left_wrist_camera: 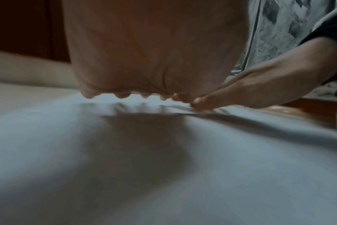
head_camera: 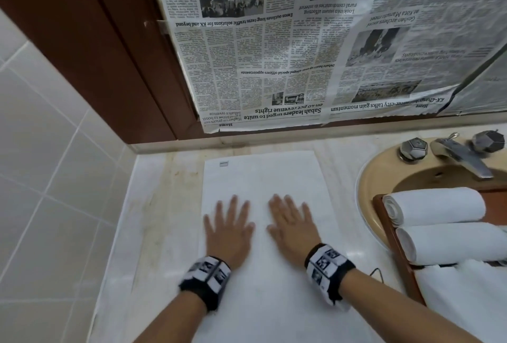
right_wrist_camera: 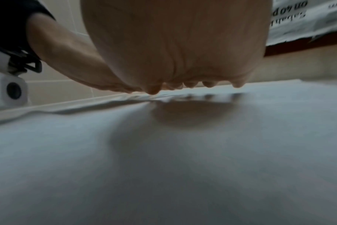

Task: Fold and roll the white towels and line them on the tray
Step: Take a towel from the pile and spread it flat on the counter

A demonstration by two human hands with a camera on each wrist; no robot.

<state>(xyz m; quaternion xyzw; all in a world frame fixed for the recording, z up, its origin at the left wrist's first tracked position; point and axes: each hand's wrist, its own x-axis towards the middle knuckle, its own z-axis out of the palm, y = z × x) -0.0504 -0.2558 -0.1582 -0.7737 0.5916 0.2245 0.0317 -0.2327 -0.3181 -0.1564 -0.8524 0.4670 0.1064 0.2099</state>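
Note:
A white towel [head_camera: 263,178] lies flat and lengthwise on the marble counter, a small label near its far left corner. My left hand [head_camera: 229,226] and right hand [head_camera: 292,222] press on its middle side by side, palms down, fingers straight and spread. From the left wrist view the left hand [left_wrist_camera: 144,60] shows flat over the towel [left_wrist_camera: 164,167], and from the right wrist view the right hand [right_wrist_camera: 183,53] lies likewise on the towel [right_wrist_camera: 183,167]. Two rolled white towels [head_camera: 436,205] [head_camera: 450,244] lie on the wooden tray [head_camera: 389,233] at the right.
The tray sits over a tan sink [head_camera: 384,175] with a chrome tap [head_camera: 461,157] and two knobs. More white cloth [head_camera: 466,301] lies at the near right. Newspaper [head_camera: 315,41] covers the mirror behind; a tiled wall [head_camera: 41,150] closes the left side.

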